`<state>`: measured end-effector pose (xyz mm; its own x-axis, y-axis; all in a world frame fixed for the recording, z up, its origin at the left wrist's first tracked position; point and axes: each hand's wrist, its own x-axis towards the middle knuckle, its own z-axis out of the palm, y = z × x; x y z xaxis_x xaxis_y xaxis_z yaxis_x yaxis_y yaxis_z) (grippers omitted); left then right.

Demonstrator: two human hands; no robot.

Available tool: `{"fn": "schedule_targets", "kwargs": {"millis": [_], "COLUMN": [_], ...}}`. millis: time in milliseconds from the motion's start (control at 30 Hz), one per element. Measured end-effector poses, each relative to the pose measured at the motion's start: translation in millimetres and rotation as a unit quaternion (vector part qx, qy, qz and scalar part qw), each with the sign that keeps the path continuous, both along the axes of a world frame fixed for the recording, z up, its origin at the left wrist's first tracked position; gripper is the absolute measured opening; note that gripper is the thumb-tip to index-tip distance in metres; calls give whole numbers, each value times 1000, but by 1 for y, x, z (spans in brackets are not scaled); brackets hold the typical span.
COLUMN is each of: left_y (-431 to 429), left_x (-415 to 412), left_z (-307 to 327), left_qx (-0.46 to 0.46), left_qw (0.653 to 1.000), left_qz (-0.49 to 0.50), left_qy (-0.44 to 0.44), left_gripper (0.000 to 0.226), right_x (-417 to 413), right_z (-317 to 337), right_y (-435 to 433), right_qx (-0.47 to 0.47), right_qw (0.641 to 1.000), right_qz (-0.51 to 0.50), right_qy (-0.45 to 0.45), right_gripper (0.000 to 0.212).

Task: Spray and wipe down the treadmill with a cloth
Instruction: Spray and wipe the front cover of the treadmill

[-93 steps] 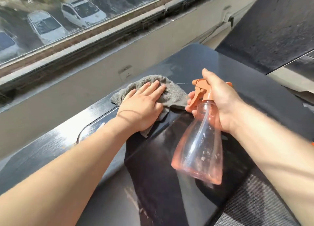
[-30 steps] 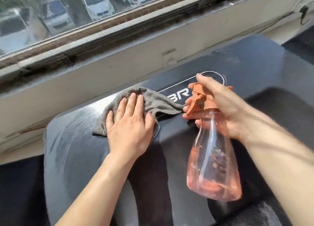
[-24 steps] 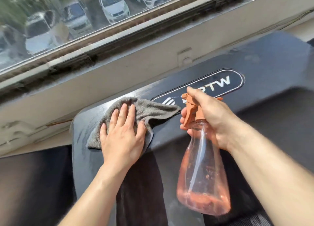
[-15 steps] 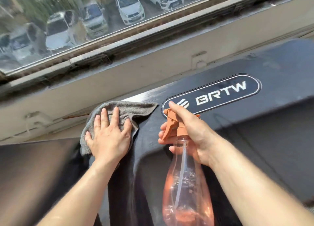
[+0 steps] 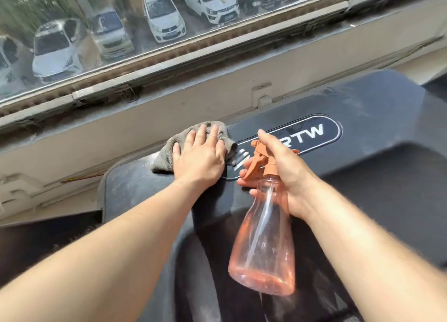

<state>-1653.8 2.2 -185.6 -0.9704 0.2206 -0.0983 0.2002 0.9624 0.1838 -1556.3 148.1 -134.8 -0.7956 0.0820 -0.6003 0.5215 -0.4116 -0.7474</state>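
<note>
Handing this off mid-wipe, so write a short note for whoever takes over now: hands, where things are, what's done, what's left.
Left hand: flat on the grey cloth, pressing it on the treadmill hood near its far left corner, beside the logo plate.
Right hand: grips the spray bottle at the neck, above the hood; little pink liquid in it.
Done: unclear how much is wiped.
Left: dusty patches on the hood's right side, probably more.

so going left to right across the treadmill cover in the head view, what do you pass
grey cloth with the left hand pressed flat on it → spray bottle gripped at the neck by the right hand → white RTW lettering
</note>
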Motion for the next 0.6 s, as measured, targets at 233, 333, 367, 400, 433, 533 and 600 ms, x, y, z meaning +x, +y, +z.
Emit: {"fn": "schedule_targets", "kwargs": {"millis": [233,333,367,400,433,533,600], "left_y": [131,176,189,200,214,245,269], "left_x": [7,-2,-4,-5,-6,-11,-12], "left_z": [-1,2,1,0,-2,-2,-3], "left_qx": [8,17,22,27,30,31,28], "left_qw": [976,964,961,958,956,952,947], "left_qz": [-217,-261,-273,-281,-289,-304,-320], "left_qy": [-31,-42,-42,-42,-39,-32,-26], "left_gripper": [54,53,53,54,54,57,58], "right_x": [3,7,9,12,15,20,28], "right_z": [-3,-3,-3,-4,-4,0,0], "right_y": [74,108,121,134,149,178,195], "right_qx": [65,74,70,63,55,48,60], "right_qw": [980,974,973,973,973,967,953], "right_qz": [-189,-214,-219,-221,-223,-252,-296], "right_qy": [3,10,12,12,14,4,-5], "right_gripper": [34,38,37,35,35,38,43]}}
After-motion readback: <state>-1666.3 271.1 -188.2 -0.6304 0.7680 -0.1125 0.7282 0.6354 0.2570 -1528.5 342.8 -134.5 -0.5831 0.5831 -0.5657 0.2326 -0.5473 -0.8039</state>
